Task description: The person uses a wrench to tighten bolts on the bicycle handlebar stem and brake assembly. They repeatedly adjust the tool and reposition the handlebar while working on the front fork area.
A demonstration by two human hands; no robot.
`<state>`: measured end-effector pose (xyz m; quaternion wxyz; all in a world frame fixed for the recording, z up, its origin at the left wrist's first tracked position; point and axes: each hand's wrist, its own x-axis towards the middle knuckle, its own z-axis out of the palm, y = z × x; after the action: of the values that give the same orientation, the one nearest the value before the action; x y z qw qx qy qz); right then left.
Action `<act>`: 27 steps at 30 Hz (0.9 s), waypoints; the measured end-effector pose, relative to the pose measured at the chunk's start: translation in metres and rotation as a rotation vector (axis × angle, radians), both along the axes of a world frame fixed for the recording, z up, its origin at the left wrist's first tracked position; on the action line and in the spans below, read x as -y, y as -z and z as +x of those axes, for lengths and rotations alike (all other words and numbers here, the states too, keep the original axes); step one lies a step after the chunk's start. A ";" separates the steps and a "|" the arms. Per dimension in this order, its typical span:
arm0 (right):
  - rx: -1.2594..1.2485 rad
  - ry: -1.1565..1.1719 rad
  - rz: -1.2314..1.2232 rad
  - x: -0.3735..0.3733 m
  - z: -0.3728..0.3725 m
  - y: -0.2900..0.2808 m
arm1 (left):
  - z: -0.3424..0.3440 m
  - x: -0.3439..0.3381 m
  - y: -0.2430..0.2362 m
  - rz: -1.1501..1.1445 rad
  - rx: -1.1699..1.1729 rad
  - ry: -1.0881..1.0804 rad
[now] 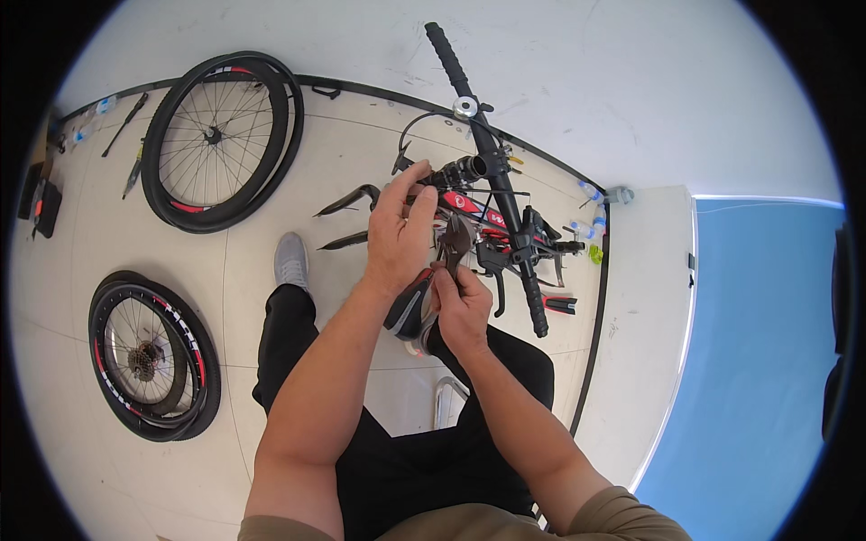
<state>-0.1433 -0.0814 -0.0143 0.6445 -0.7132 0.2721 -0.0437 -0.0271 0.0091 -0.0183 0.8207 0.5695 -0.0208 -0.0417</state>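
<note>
A bicycle without its wheels, with a red, white and black frame, is in front of me. Its black handlebar runs from upper left to lower right and carries a silver bell. My left hand has its fingers curled against a black tube beside the handlebar; part of its grip is hidden. Closed around the handle of a dark adjustable wrench, my right hand is below the frame. The wrench's jaw end points up, close to the frame. What the jaw touches cannot be made out.
Two wheels with tyres, one upper left and one lower left, lie on the tiled floor. A dark saddle is near my right foot. Tools and plastic bottles are by the white wall.
</note>
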 end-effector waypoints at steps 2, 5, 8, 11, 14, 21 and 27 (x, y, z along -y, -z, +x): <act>0.021 0.011 0.024 0.005 -0.004 0.002 | 0.000 0.004 0.008 0.116 -0.012 -0.035; -0.012 0.025 0.083 0.011 -0.003 -0.004 | -0.001 0.005 0.011 0.405 0.107 -0.103; 0.045 -0.021 -0.006 0.008 0.004 -0.014 | -0.002 0.007 0.006 0.453 0.190 -0.115; 0.103 -0.021 0.006 0.007 0.016 -0.015 | -0.001 0.009 0.007 0.433 0.214 -0.127; 0.078 0.029 0.090 0.006 0.020 -0.020 | 0.003 0.011 0.010 0.399 0.167 -0.126; -0.173 -0.018 0.303 0.025 -0.012 -0.024 | 0.011 0.011 0.006 0.140 -0.082 0.066; -0.483 -0.217 0.275 0.021 0.000 0.013 | 0.019 0.012 0.018 -0.036 -0.175 0.188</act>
<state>-0.1436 -0.1023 -0.0278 0.6525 -0.6338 0.3432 0.2339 -0.0080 -0.0026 -0.0361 0.8219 0.5444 -0.0034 -0.1677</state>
